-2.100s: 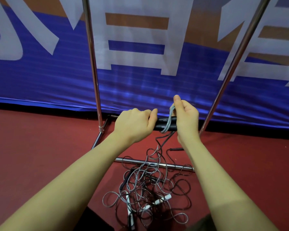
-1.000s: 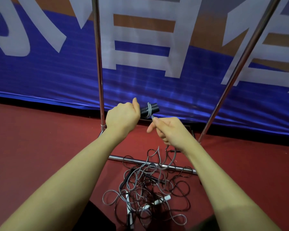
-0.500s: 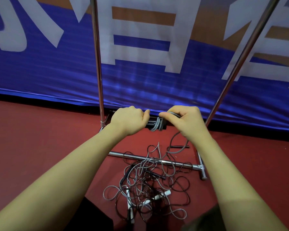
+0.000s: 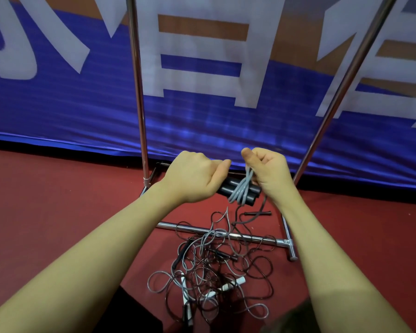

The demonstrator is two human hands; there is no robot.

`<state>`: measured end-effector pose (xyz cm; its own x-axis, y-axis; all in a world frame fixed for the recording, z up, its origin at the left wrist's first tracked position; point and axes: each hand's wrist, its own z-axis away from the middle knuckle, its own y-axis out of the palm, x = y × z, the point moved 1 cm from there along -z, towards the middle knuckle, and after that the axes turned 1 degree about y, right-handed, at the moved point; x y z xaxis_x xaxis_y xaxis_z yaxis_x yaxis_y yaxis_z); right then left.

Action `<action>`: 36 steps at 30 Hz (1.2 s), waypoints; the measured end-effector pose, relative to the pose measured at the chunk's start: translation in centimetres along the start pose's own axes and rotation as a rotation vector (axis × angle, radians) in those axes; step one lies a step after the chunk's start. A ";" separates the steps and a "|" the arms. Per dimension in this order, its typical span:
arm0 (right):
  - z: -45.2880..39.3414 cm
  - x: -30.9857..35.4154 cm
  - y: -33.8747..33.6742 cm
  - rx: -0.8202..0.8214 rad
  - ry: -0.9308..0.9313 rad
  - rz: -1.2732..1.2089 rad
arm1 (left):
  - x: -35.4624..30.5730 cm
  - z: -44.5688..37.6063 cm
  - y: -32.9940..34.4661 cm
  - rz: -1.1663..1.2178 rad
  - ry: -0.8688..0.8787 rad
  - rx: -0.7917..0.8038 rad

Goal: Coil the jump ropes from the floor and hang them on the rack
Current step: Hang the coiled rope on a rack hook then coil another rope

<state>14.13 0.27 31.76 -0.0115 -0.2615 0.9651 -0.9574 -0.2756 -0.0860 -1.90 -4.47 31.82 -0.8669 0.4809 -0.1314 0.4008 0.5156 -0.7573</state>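
My left hand grips two black jump-rope handles held side by side. Several turns of grey rope are wound around the handles near their right end. My right hand pinches this grey rope just above the handles. From there the rope runs down to a tangled pile of jump ropes on the red floor, grey and dark cords mixed with white and black handles. The metal rack stands right behind my hands, its top out of view.
The rack's low crossbar lies on the floor under the tangle, and its second upright slants up at the right. A blue banner with large white characters hangs behind. A loose dark handle lies near the crossbar.
My right hand has carried the grey rope around the handles again, from below them up to above them, and more turns now sit on the handles. My left hand kept its grip.
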 end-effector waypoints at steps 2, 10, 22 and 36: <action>0.0 0.3 0.4 -0.016 -0.013 -0.033 | -0.3 -0.1 -0.3 0.151 -0.099 0.009; -0.4 -0.9 1.8 0.034 0.080 -0.153 | 0.4 -1.5 -0.1 0.647 -0.573 -0.172; 0.7 -1.1 4.3 0.365 0.136 0.065 | 3.4 -1.6 1.0 0.407 -1.077 -0.086; 1.6 1.1 2.9 0.414 -0.001 0.235 | 4.1 -0.2 1.7 -0.061 -0.980 0.170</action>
<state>11.80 -2.32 32.16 -0.2134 -0.3618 0.9075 -0.7333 -0.5545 -0.3935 -4.76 -1.49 30.10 -0.7772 -0.3801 -0.5015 0.3662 0.3749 -0.8517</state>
